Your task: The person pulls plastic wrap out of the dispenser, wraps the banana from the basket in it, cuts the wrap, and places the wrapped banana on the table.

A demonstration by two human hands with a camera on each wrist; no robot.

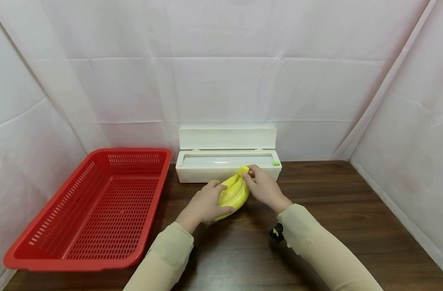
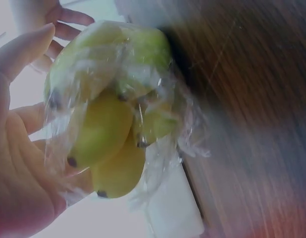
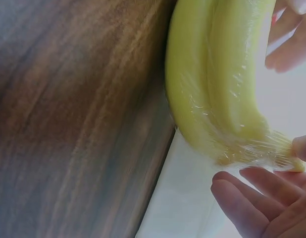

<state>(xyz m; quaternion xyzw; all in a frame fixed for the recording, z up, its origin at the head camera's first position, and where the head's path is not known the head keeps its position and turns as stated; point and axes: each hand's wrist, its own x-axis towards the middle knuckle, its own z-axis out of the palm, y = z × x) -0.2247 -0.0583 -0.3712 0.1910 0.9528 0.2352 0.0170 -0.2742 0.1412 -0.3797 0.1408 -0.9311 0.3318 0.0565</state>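
Note:
A bunch of yellow bananas (image 1: 234, 195) wrapped in clear plastic film is held between both hands, just in front of a white cling film box (image 1: 196, 175). My left hand (image 1: 206, 203) grips the tip end, thumb on the near side and fingers over the far side. At the stem end, my right hand (image 1: 266, 186) pinches the wrapped stem between thumb and fingers. Loose, crinkled film (image 2: 192, 130) bunches around the dark banana tips in the left wrist view. Over the stem, the film (image 3: 252, 151) lies in tight creases in the right wrist view.
The box's lid (image 1: 227, 138) stands raised, with a pale roll inside and a green slider (image 1: 276, 163) at its right end. To the left, a red plastic basket (image 1: 153, 210) sits on the dark wooden table (image 1: 338, 202). White cloth (image 1: 221, 89) hangs behind and at the sides.

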